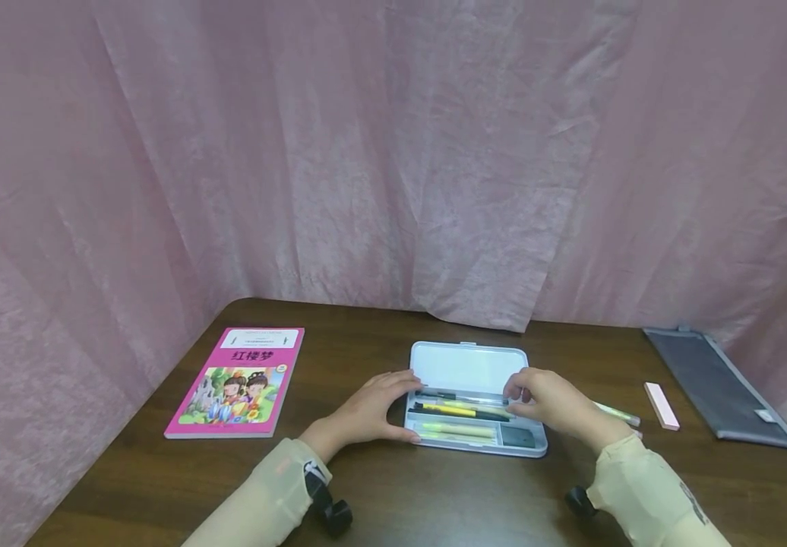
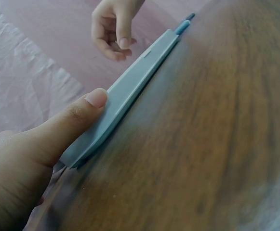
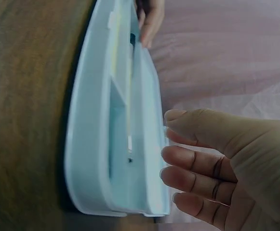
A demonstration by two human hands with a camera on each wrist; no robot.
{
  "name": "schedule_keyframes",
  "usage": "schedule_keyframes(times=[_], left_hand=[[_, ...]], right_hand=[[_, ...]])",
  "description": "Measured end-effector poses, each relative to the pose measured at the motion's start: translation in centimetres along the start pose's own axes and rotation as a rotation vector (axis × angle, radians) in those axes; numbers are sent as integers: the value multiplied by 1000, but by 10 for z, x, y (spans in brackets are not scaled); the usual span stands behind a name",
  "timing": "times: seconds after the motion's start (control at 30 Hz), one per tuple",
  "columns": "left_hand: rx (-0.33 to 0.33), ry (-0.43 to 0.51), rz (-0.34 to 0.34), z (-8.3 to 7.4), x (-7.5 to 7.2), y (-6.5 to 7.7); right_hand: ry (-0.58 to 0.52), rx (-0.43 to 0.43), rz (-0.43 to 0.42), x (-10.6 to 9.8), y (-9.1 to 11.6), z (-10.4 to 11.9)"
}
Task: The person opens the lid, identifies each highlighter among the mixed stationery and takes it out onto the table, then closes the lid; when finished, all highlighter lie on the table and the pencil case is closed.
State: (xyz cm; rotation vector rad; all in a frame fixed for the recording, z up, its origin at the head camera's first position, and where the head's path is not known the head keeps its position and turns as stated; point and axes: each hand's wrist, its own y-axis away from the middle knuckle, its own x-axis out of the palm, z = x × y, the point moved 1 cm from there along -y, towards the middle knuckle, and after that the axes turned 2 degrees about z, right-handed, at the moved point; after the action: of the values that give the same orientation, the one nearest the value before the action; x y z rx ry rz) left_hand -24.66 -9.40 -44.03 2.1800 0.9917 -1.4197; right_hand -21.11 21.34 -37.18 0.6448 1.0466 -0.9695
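An open pale blue pencil case (image 1: 469,366) lies on the table, lid tilted back. Inside are a yellow and black pen (image 1: 462,411), a clear pen (image 1: 462,396), a pale yellow-green marker (image 1: 458,431) and a dark block (image 1: 518,436). My left hand (image 1: 374,410) holds the case's left end, thumb (image 2: 97,98) against the front wall and fingers at the back edge. Above the right end hovers my right hand (image 1: 557,403), its fingers (image 3: 178,180) loosely bent with nothing between them. In the right wrist view, the case (image 3: 89,120) stands beside these fingertips.
Right of the case lie a green-and-clear pen (image 1: 615,413), partly behind my right wrist, and a pink-and-white bar (image 1: 662,406). Farther right is a flat grey pouch (image 1: 725,387). A pink book (image 1: 236,384) lies at the left. Pink curtains (image 1: 393,167) hang behind the table.
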Motion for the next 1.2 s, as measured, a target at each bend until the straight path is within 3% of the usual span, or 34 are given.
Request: schedule_keyframes(times=[0.23,0.47,1.2], left_hand=[[-4,0,0,0,1,0],[-3,-1,4,1,2,-1],[0,-4,3,1,2,0]], right_hand=[[3,22,26,13,-5,0],[43,-20,7,23,-8,-5],[81,80,35,25,-13,2]])
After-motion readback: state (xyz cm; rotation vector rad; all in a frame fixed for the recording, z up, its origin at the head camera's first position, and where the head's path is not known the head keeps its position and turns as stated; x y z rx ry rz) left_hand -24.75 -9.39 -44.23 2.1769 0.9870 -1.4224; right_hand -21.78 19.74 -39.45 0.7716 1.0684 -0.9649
